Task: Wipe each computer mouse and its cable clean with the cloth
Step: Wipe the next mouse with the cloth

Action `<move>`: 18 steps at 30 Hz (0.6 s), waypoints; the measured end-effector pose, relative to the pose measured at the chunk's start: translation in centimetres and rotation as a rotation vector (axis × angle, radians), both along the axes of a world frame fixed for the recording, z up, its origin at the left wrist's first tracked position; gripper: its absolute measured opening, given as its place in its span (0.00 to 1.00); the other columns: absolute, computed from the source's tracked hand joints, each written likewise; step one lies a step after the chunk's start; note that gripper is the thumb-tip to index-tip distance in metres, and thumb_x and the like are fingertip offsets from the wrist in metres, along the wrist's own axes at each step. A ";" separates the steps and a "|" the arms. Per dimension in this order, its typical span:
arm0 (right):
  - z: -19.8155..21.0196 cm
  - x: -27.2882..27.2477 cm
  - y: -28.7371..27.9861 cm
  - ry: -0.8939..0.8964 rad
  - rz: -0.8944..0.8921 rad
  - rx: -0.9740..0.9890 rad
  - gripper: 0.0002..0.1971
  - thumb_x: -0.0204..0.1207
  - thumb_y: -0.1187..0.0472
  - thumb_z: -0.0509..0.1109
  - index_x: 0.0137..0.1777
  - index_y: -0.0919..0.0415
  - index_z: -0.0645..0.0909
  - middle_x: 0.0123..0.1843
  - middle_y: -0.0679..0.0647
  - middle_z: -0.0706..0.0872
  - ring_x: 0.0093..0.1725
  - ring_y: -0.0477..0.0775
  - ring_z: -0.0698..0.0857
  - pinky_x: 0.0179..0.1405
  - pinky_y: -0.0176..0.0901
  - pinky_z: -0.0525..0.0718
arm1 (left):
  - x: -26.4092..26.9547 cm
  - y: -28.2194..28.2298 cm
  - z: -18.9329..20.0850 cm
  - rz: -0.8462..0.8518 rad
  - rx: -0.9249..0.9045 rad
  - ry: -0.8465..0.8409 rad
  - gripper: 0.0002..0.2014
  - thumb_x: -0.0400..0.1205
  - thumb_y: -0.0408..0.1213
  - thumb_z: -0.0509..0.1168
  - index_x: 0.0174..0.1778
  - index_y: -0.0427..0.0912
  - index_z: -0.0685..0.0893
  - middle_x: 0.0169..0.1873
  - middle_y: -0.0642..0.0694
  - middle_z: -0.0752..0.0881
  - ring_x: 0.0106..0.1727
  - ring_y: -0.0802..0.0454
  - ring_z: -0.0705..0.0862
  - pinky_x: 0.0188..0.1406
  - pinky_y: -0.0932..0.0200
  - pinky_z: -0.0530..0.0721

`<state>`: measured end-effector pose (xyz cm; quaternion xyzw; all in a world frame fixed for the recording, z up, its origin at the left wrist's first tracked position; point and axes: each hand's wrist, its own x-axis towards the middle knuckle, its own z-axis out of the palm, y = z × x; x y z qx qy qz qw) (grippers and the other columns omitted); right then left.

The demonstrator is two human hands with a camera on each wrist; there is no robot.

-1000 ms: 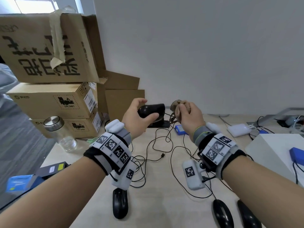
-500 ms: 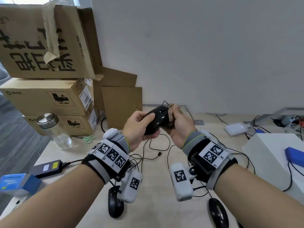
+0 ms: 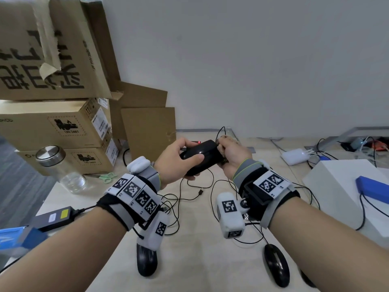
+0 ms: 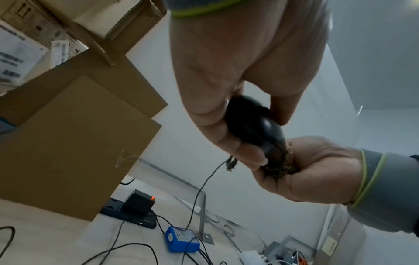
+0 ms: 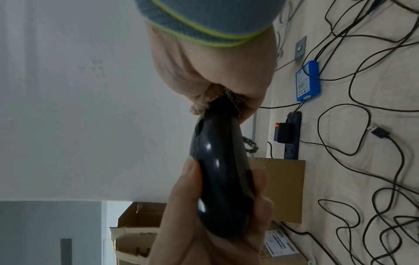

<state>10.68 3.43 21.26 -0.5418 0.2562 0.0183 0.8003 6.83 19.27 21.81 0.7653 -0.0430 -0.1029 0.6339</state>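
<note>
My left hand (image 3: 179,159) grips a glossy black mouse (image 3: 200,158) in the air above the table, thumb on top and fingers underneath. My right hand (image 3: 229,153) holds a bunched brown cloth (image 4: 281,166) against the mouse's front end. In the right wrist view the cloth (image 5: 204,102) wraps that end of the mouse (image 5: 217,172). The mouse's black cable (image 3: 197,184) hangs down to the table. Two more black mice lie near the front edge, one at the left (image 3: 146,261) and one at the right (image 3: 276,264).
Stacked cardboard boxes (image 3: 52,123) fill the back left, with a lidded glass jar (image 3: 61,169) and green scissors (image 3: 108,177) beside them. Loose black cables (image 3: 176,207) cross the tabletop. A white box (image 3: 341,190) with a blue device (image 3: 372,186) stands right; a black power adapter (image 3: 52,218) lies left.
The left hand brought the mouse back from the far table edge toward me. The right hand with the cloth, apart from it before, closed over its front end.
</note>
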 end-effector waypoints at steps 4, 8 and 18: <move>-0.2 0.2 -0.5 -0.015 -0.032 0.033 0.14 0.79 0.69 0.64 0.34 0.53 0.75 0.22 0.46 0.75 0.16 0.41 0.72 0.32 0.37 0.77 | 0.3 0.7 -0.2 0.004 0.024 0.014 0.11 0.81 0.33 0.70 0.57 0.43 0.78 0.54 0.37 0.85 0.39 0.37 0.92 0.30 0.52 0.89; -0.6 0.0 -0.3 -0.042 0.058 0.087 0.11 0.85 0.60 0.63 0.39 0.56 0.78 0.24 0.50 0.78 0.25 0.48 0.79 0.45 0.52 0.87 | 0.4 0.3 -1.2 0.152 -0.157 0.039 0.09 0.82 0.30 0.68 0.55 0.45 0.78 0.56 0.29 0.83 0.38 0.36 0.90 0.36 0.46 0.91; -1.6 -0.2 -0.4 0.000 -0.042 -0.014 0.11 0.78 0.66 0.71 0.36 0.56 0.78 0.33 0.51 0.81 0.32 0.50 0.82 0.38 0.46 0.84 | -0.7 -1.5 -2.2 -0.036 -0.038 -0.016 0.13 0.81 0.32 0.70 0.58 0.41 0.75 0.52 0.36 0.85 0.40 0.39 0.90 0.31 0.50 0.89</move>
